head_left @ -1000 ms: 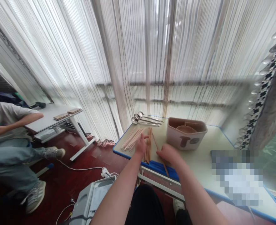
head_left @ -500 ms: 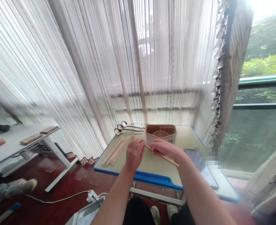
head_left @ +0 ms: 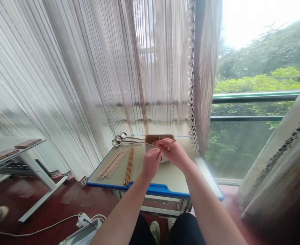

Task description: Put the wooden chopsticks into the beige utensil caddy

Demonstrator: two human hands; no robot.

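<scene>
My left hand (head_left: 151,162) is closed, its fingertips pinched together just in front of the holder. My right hand (head_left: 174,152) is bent over beside it, fingers curled and nearly meeting the left fingertips. Whatever the two hands grip is hidden or too small to make out. Behind them stands a brown-rimmed holder (head_left: 148,137) with compartments, partly covered by my right hand. Left of my left hand lie several brown chopsticks (head_left: 129,166) side by side. Further left is a loose fan of paler thin sticks (head_left: 113,164).
Three metal ladles (head_left: 118,138) lie at the table's back left. The table (head_left: 139,177) has a blue edge. Another table (head_left: 12,159) with brown flat cases stands left. A power strip (head_left: 83,219) and cable are on the floor. Curtains and a window border the back and right.
The view has turned right. My hands have come together by the holder, and the chopstick they held is no longer visible. The brown chopsticks on the table are now uncovered.
</scene>
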